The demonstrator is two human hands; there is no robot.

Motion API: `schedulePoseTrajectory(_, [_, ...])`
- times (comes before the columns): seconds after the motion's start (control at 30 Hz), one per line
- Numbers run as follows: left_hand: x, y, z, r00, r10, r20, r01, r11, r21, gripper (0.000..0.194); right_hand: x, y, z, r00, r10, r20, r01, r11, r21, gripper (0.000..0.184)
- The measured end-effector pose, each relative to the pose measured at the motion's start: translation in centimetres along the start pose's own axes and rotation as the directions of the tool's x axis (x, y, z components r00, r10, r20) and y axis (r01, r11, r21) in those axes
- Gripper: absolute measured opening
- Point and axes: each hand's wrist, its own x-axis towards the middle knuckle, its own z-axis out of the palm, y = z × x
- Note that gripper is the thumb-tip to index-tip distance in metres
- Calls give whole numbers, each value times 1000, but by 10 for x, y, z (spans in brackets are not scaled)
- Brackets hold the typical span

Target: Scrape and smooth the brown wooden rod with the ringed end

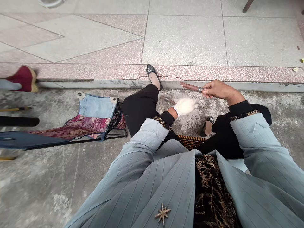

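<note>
My right hand (219, 90) is bare and closed around the metal-ringed end of a reddish-brown stick (191, 87), which points left above the concrete floor. My left hand (185, 106) wears a white glove and hovers just below the stick, its fingers loosely curled; what it holds, if anything, is hidden. A second thin rod (169, 100) lies on the ground just left of the gloved hand. I sit with legs in black trousers and black flat shoes (153, 74), wearing a pale blue pinstriped jacket.
A folding stool with blue and floral fabric (95, 122) lies tipped at my left. A woven basket edge (191, 141) shows between my knees. A raised terrazzo step (95, 72) runs across ahead. A dark red slipper (23, 77) sits far left.
</note>
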Motion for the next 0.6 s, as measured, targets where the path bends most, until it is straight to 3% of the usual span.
schedulePoseTrajectory(0.17, [-4,8,-3,999,46,21,-47,997,54,40,19,10,8,984,64,-164,-107,957,-270,21])
schedulePoseTrajectory(0.33, [-7,10,-6,999,38,38,-41,995,91,42,26,6,14,987,103,-125,-153,840,-521,29])
schedulePoseTrajectory(0.43, [-9,9,-9,999,51,3,-50,988,148,42,25,1,23,981,193,-25,-157,705,-692,28])
schedulePoseTrajectory(0.5, [-11,7,-12,998,62,-3,-60,982,177,42,24,1,30,961,258,101,-99,660,-745,24])
schedulePoseTrajectory(0.6, [-11,1,-15,997,82,1,-81,978,193,38,21,3,33,861,295,414,30,783,-621,20])
